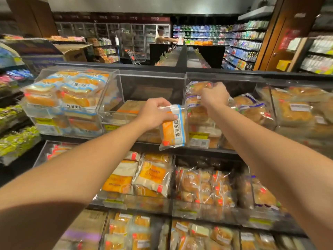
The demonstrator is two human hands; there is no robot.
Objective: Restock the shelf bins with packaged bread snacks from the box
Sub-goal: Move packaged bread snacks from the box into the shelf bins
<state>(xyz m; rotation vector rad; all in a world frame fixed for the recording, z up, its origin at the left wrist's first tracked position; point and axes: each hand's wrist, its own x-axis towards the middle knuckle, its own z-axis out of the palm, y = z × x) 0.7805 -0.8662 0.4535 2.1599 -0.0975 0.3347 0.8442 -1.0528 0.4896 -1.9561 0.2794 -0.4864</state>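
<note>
My left hand [155, 112] grips the top edge of an orange, white and blue bread snack packet [173, 129], which hangs in front of the top row of clear shelf bins. My right hand [214, 95] is raised further back and pinches a clear-wrapped bun packet [198, 87] at the top of the bun bin [221, 78]. The middle top bin [153, 82] holds only a low layer of packets. The left top bin [72, 94] is piled high with the same orange and blue packets.
Lower rows of clear bins [144, 177] hold several other bread packets. A cardboard box [75, 53] sits on top of the shelf at the back left. Beyond are a shopping cart [137, 56], drink shelves and a person [162, 36] at the far fridges.
</note>
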